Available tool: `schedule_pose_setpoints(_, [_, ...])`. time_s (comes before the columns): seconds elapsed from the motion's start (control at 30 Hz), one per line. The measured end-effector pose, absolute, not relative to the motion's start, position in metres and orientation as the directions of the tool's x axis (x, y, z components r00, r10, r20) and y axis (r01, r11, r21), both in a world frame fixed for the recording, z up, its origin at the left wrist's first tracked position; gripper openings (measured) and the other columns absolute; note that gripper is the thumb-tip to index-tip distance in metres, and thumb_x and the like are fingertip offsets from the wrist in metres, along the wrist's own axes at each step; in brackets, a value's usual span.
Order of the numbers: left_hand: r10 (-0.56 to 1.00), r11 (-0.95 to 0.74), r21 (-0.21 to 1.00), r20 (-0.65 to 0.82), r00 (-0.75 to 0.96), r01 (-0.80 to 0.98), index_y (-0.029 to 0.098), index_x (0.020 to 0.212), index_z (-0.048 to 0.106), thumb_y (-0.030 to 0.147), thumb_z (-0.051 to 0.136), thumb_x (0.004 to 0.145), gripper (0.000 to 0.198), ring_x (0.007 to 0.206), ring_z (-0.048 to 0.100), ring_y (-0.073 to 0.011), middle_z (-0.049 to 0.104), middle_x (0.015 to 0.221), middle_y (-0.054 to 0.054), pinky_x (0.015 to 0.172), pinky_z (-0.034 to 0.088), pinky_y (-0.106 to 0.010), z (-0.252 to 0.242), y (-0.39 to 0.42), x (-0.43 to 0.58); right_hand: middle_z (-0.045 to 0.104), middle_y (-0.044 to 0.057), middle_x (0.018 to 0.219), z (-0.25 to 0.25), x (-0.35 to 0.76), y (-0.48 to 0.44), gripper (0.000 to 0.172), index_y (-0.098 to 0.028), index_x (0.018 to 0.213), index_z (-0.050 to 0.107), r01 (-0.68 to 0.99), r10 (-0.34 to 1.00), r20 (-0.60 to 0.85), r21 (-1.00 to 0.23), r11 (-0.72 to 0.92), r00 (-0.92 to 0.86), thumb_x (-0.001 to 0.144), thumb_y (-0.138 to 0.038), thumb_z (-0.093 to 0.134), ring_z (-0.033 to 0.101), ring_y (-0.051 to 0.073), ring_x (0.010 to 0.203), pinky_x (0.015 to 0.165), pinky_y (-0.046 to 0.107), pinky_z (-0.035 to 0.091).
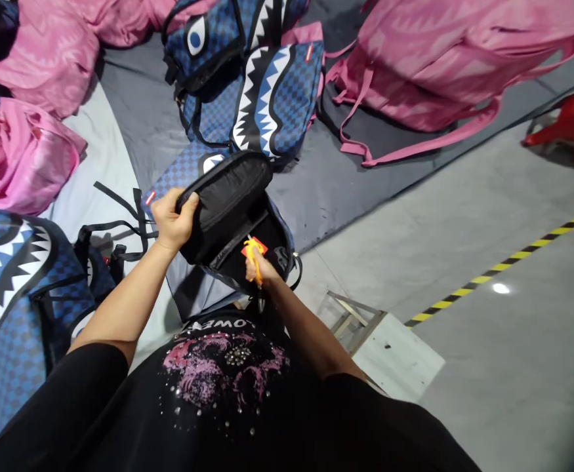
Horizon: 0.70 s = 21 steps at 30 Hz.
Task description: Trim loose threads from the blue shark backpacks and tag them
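A blue checkered backpack (247, 216) with black lining lies open in front of me. My left hand (172, 217) grips the edge of its black padded flap (227, 190) and holds it up. My right hand (261, 269) is closed on a small yellow-handled tool (254, 257) and reaches into the open bag. A red tag (254, 247) shows inside the bag beside the tool's tip. Black straps (119, 223) trail off to the left of the bag.
More blue shark-mouth backpacks (267, 98) lie behind and at the left (11, 295). Pink bags (444, 59) are heaped at the back right and left (31, 131). A metal stool frame (355, 318), yellow-black floor tape (503, 265) and a red object (569, 121) are at the right.
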<state>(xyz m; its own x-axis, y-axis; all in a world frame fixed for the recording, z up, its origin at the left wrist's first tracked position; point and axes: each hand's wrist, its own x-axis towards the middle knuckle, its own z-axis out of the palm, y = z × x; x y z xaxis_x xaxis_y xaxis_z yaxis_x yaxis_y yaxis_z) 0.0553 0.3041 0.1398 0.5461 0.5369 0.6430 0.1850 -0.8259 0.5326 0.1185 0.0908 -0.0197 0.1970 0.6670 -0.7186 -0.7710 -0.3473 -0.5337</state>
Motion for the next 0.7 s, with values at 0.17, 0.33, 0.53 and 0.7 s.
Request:
schedule_pose_setpoints(0.17, [0.456, -0.867, 0.485, 0.685, 0.568, 0.111, 0.017, 0.071, 0.064, 0.047, 0.056, 0.089, 0.035, 0.052, 0.047, -0.0093, 0.055, 0.057, 0.002, 0.055, 0.037, -0.023, 0.141, 0.302, 0.061, 0.030, -0.010, 0.034, -0.017, 0.125, 0.090, 0.057, -0.021, 0.065, 0.045, -0.801, 0.624, -0.739, -0.523, -0.292, 0.255, 0.095, -0.070, 0.039, 0.028, 0.007, 0.029, 0.034, 0.019, 0.033])
schedule_pose_setpoints(0.33, [0.446, -0.865, 0.491, 0.658, 0.607, 0.103, 0.018, 0.070, 0.064, 0.049, 0.057, 0.088, 0.037, 0.052, 0.049, -0.0094, 0.056, 0.058, 0.002, 0.058, 0.040, -0.023, 0.143, 0.298, 0.067, 0.033, -0.008, 0.035, -0.010, 0.124, 0.085, 0.053, -0.020, 0.065, 0.047, -0.774, 0.600, -0.738, -0.561, -0.294, 0.307, 0.098, -0.062, 0.040, 0.029, 0.006, 0.030, 0.034, 0.018, 0.031])
schedule_pose_setpoints(0.53, [0.477, -0.827, 0.546, 0.559, 0.678, 0.131, 0.018, 0.073, 0.064, 0.058, 0.052, 0.088, 0.044, 0.053, 0.048, -0.0101, 0.054, 0.060, 0.001, 0.057, 0.039, -0.024, 0.141, 0.292, 0.067, 0.035, -0.007, 0.035, -0.001, 0.129, 0.078, 0.052, -0.020, 0.063, 0.047, -0.663, 0.583, -0.752, -0.609, -0.436, 0.307, 0.099, -0.057, 0.041, 0.031, 0.007, 0.031, 0.033, 0.019, 0.029])
schedule_pose_setpoints(0.7, [0.500, -0.802, 0.577, 0.512, 0.698, 0.151, 0.019, 0.078, 0.064, 0.059, 0.050, 0.090, 0.044, 0.059, 0.055, -0.0124, 0.056, 0.064, 0.000, 0.063, 0.043, -0.027, 0.140, 0.288, 0.066, 0.040, -0.006, 0.037, 0.005, 0.133, 0.072, 0.049, -0.020, 0.061, 0.050, -0.503, 0.619, -0.754, -0.632, -0.590, 0.221, 0.093, -0.057, 0.055, 0.035, 0.007, 0.032, 0.033, 0.019, 0.030])
